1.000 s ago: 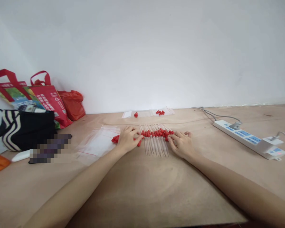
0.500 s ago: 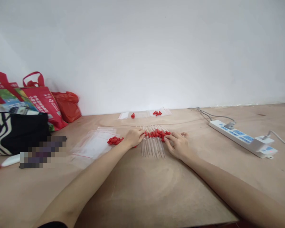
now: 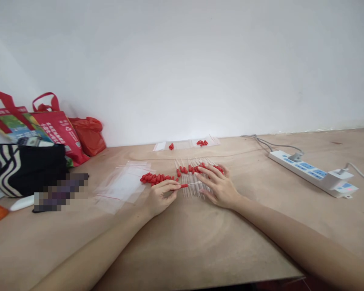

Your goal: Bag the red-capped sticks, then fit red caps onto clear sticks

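My left hand is closed in a pinch around the red rubber bulb of a glass dropper, whose clear tube points right. Palm down, my right hand rests with fingers spread over the right end of a row of thin clear glass tubes with red bulbs across their middle. Its fingers hide part of the row. Left of the row, a pile of loose red bulbs lies just beyond my left hand.
Flat clear zip bags are stacked at left. More bags with red bulbs lie by the wall. A white power strip with cables sits at right. A black striped pouch and red bags stand far left.
My left hand has moved back toward me and left, now pinching one dropper. My right hand's fingers have spread over the row. More loose bulbs show at the pile's right side.
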Available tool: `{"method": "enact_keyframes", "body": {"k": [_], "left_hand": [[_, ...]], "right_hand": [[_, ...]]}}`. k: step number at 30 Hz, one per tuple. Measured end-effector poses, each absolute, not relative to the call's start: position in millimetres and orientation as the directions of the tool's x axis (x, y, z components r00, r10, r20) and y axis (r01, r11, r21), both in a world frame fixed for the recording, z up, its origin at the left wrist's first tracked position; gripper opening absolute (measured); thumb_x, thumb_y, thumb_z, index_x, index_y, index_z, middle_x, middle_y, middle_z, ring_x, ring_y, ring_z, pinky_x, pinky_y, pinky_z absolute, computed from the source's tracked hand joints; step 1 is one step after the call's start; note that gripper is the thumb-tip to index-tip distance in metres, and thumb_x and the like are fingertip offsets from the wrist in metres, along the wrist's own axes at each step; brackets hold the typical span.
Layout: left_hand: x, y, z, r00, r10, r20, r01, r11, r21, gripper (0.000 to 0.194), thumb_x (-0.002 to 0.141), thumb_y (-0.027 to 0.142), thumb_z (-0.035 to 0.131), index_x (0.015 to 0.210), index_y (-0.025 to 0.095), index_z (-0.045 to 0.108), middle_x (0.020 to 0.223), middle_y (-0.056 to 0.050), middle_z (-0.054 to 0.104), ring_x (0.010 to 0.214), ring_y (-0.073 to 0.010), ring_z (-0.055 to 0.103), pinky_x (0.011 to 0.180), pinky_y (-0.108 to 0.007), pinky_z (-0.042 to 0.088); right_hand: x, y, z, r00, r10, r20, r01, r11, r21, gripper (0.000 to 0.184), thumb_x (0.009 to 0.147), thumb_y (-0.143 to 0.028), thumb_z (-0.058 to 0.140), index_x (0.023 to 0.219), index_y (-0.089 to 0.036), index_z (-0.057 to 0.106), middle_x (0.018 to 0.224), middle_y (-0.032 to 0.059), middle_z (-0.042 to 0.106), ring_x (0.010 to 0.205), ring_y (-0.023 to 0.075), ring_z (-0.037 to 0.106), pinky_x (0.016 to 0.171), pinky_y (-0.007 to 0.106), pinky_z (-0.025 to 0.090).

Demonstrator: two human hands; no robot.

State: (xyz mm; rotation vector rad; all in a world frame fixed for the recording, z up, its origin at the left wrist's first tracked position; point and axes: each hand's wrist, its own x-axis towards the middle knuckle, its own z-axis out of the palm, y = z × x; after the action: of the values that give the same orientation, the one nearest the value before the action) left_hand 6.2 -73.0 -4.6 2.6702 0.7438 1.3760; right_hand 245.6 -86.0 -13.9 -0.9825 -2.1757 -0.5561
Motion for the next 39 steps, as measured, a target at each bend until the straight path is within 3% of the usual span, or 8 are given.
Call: {"method": "enact_keyframes", "body": {"k": [4,9,14,19,22,39], "left_hand": [[8.4,-74.8,-5.5,0.549,0.369,0.750,0.342,-0.918,0.200,0.017,0.075,0.008,0.051,0.086,0.017,0.062,0.085,-0.005,0.065,0.077,-0.0114,0.063,0.069,-0.022,0.053],[12.0,-79.5,-6.7,0.567,0.355,0.743,0.350,-0.921,0.173,0.020,0.077,0.011,0.051,0.092,0.020,0.060,0.087,-0.004,0.063,0.079,-0.0115,0.062,0.069,-0.022,0.053],[22.9,-81.9,-8.8,0.564,0.427,0.707,0.468,-0.870,0.153,0.029,0.078,0.022,0.055,0.106,0.016,0.056,0.102,-0.009,0.061,0.095,-0.0176,0.058,0.083,-0.031,0.049],[24.1,-80.7,-11.0,0.623,0.328,0.710,0.429,-0.903,0.041,0.011,0.082,0.019,0.050,0.084,0.017,0.061,0.079,-0.003,0.068,0.084,-0.0164,0.061,0.079,-0.033,0.048],[20.0,-83.0,-11.1,0.637,0.306,0.707,0.443,-0.896,-0.011,0.010,0.082,0.018,0.051,0.081,0.018,0.061,0.078,-0.002,0.068,0.080,-0.0160,0.062,0.078,-0.034,0.045],[18.9,-88.9,-11.3,0.636,0.296,0.713,0.432,-0.902,-0.011,0.015,0.083,0.013,0.046,0.076,0.018,0.058,0.074,-0.001,0.067,0.078,-0.0124,0.062,0.081,-0.032,0.042]], "right_hand": [[240.5,-85.2,-17.0,-0.506,0.429,0.749,0.720,0.687,0.093,0.026,0.083,-0.036,0.047,0.105,-0.027,0.059,0.086,0.0012,0.067,0.102,0.0198,0.049,0.098,0.046,0.009],[235.9,-85.4,-19.0,-0.502,0.354,0.789,0.694,0.709,0.124,0.016,0.083,-0.028,0.049,0.088,-0.025,0.064,0.061,-0.0037,0.063,0.080,0.0143,0.053,0.097,0.044,0.011],[230.8,-89.9,-20.1,-0.512,0.334,0.791,0.687,0.712,0.143,0.015,0.083,-0.025,0.048,0.084,-0.023,0.063,0.060,-0.0039,0.060,0.076,0.0122,0.052,0.096,0.042,0.014],[229.5,-94.7,-19.2,-0.535,0.323,0.781,0.669,0.727,0.158,0.015,0.082,-0.022,0.047,0.079,-0.022,0.062,0.056,-0.0043,0.058,0.074,0.0115,0.050,0.096,0.042,0.014],[229.9,-96.5,-17.4,-0.547,0.300,0.781,0.651,0.739,0.172,0.014,0.082,-0.022,0.048,0.076,-0.022,0.061,0.054,-0.0051,0.057,0.073,0.0113,0.050,0.095,0.041,0.014],[230.7,-100.3,-15.4,-0.542,0.278,0.793,0.627,0.762,0.161,0.015,0.082,-0.022,0.047,0.075,-0.021,0.061,0.051,-0.0052,0.056,0.073,0.0114,0.051,0.094,0.041,0.015]]}}
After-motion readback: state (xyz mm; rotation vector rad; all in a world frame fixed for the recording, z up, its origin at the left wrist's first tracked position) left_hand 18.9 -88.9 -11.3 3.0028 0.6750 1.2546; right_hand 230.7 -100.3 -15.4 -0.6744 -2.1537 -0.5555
